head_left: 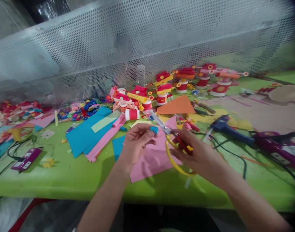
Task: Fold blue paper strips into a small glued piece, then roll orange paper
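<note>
Between the thumb and fingers of my left hand (137,143) is a small folded piece of blue paper (154,129). My right hand (198,151) grips a pair of scissors (166,129) with yellow handles, its blades pointing up and left, just right of the blue piece. One large yellow handle loop hangs below the fingers. Both hands are above a pink paper sheet (149,164) on the green table. A red and white paper cup (132,114) lies on its side behind my left hand.
Blue paper sheets (83,132) lie to the left, an orange sheet (176,105) behind. Paper-cup figures (220,87) stand along a perforated metal screen (147,42). A blue glue gun (232,130) and a purple power strip (278,148) with cables lie right; another purple strip (26,159) lies left.
</note>
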A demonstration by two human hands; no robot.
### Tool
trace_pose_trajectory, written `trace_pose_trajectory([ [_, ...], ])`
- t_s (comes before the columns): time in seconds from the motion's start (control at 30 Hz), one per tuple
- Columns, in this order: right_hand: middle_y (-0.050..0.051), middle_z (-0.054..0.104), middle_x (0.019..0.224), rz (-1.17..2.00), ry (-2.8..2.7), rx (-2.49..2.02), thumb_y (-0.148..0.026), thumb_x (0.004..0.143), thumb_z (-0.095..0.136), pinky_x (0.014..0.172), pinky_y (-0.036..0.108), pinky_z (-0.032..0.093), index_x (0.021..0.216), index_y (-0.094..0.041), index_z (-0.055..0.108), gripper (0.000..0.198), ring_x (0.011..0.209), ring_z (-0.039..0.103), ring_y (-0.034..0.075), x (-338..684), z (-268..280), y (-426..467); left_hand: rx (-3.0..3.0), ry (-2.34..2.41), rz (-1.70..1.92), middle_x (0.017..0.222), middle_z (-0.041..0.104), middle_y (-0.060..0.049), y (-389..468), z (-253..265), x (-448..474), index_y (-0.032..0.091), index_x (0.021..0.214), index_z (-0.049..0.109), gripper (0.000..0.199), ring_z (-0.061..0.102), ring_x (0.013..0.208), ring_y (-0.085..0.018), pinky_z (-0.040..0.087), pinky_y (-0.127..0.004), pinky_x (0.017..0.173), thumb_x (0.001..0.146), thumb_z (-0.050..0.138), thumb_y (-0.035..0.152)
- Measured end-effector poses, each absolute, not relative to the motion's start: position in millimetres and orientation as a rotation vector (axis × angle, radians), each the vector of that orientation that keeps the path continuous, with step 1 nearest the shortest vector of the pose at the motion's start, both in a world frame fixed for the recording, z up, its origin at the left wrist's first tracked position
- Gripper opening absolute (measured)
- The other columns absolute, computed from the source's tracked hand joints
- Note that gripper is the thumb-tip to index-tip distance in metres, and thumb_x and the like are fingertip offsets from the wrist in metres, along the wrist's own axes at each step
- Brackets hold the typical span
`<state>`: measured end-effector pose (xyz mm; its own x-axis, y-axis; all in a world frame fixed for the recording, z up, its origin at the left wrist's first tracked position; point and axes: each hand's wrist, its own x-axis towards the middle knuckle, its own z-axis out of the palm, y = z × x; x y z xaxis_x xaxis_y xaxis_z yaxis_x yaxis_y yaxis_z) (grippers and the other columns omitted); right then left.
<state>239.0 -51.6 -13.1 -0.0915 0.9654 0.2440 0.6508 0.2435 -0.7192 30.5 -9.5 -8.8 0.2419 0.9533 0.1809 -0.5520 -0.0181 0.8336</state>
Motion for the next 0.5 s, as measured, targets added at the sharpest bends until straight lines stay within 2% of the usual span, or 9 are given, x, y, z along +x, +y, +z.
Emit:
trace_pose_trajectory([
  [0.07,0.007,0.074,0.086,0.373,-2.047,-1.576,-0.029,0.091,0.061,0.055,0.032,0.050,0.129,-0.019,0.058,0.040,0.062,0.068,0.020,238,-22,-54,0.901,0.485,1.251,0.077,0.074,0.001,-11,-6,29,0.021,0.090,0.075,0.022,0.071,0.068,-0.010,0.059,-0.016,0.057,0.072,0.088,0.026],
  [0.13,0.012,0.076,0.095,0.208,-2.232,-1.502,-0.023,0.091,0.058,0.066,0.038,0.053,0.132,-0.014,0.056,0.042,0.075,0.072,0.026,233,-30,-57,0.845,0.443,1.186,0.073,0.072,0.001,-12,-4,28,0.020,0.093,0.075,0.025,0.069,0.062,-0.008,0.056,-0.013,0.053,0.072,0.089,0.024],
  [0.2,0.015,0.076,0.104,0.126,-2.372,-1.383,-0.020,0.093,0.055,0.075,0.042,0.054,0.128,-0.013,0.059,0.036,0.090,0.073,0.030,225,-33,-60,0.794,0.417,1.113,0.076,0.072,0.000,-13,-3,28,0.018,0.096,0.075,0.028,0.068,0.061,-0.007,0.056,-0.012,0.052,0.072,0.089,0.023],
  [0.27,0.014,0.075,0.107,0.121,-2.458,-1.322,-0.019,0.093,0.054,0.078,0.042,0.053,0.119,-0.015,0.063,0.028,0.096,0.072,0.031,217,-32,-63,0.740,0.412,1.055,0.083,0.074,-0.002,-13,-3,28,0.017,0.097,0.075,0.031,0.070,0.064,-0.008,0.058,-0.013,0.055,0.070,0.089,0.021],
  [0.37,0.009,0.075,0.098,0.133,-2.529,-1.318,-0.017,0.089,0.060,0.074,0.038,0.051,0.107,-0.018,0.066,0.019,0.090,0.072,0.028,207,-26,-63,0.672,0.416,1.030,0.089,0.074,-0.002,-12,-4,28,0.016,0.099,0.073,0.036,0.071,0.069,-0.008,0.060,-0.014,0.062,0.068,0.091,0.024],
  [0.5,0.008,0.073,0.087,0.039,-2.583,-1.314,-0.022,0.089,0.063,0.071,0.038,0.048,0.095,-0.019,0.068,0.008,0.084,0.070,0.028,201,-22,-59,0.688,0.385,1.062,0.090,0.072,-0.001,-13,-5,28,0.018,0.099,0.072,0.039,0.068,0.071,-0.006,0.057,-0.010,0.059,0.065,0.092,0.021],
])
